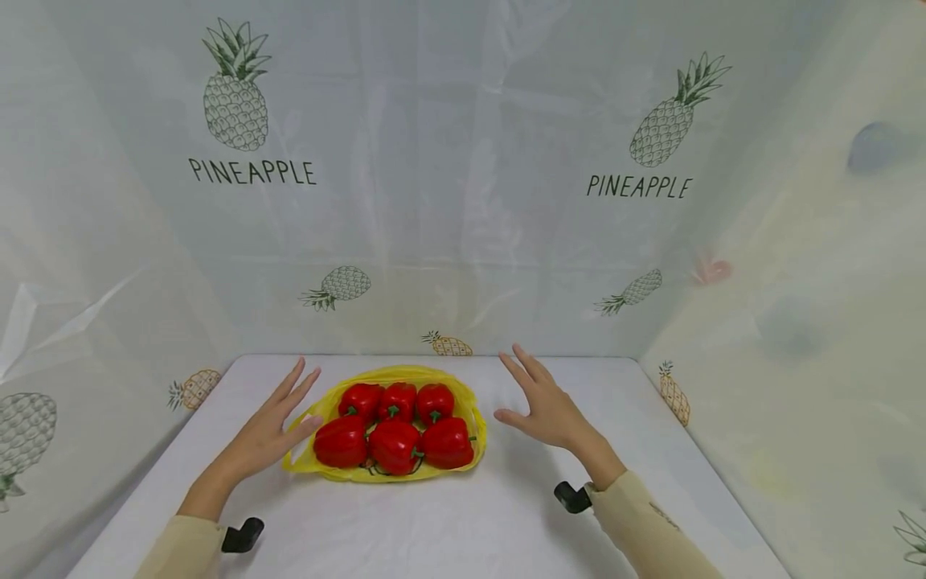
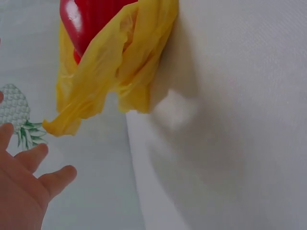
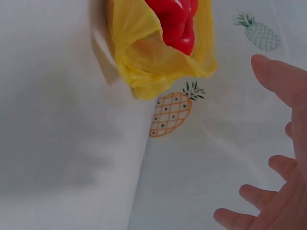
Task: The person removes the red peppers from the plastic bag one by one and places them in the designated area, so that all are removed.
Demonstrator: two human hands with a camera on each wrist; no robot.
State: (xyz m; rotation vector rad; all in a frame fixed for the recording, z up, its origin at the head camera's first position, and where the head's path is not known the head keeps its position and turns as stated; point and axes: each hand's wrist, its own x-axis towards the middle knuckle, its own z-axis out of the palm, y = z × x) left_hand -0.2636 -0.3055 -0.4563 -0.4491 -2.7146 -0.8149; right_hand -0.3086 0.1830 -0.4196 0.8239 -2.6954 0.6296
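Several red bell peppers (image 1: 394,447) lie in two rows inside a yellow plastic bag (image 1: 405,374) on the table. The bag's edge is folded down around them, so they show from above. My left hand (image 1: 264,434) is spread at the bag's left side, its thumb overlapping the bag's edge in the head view. To the right of the bag, my right hand (image 1: 546,406) hovers with fingers spread and holds nothing. In the left wrist view, a loose corner of the yellow bag (image 2: 96,81) hangs out near the fingertips. The right wrist view shows the bag's other end (image 3: 144,57) apart from the hand.
A white table (image 1: 434,531) carries the bag. Pale sheeting printed with pineapples (image 1: 235,112) hangs behind the table and along both sides. Each wrist bears a small black device, one by the left sleeve (image 1: 181,547), one by the right sleeve (image 1: 644,531).
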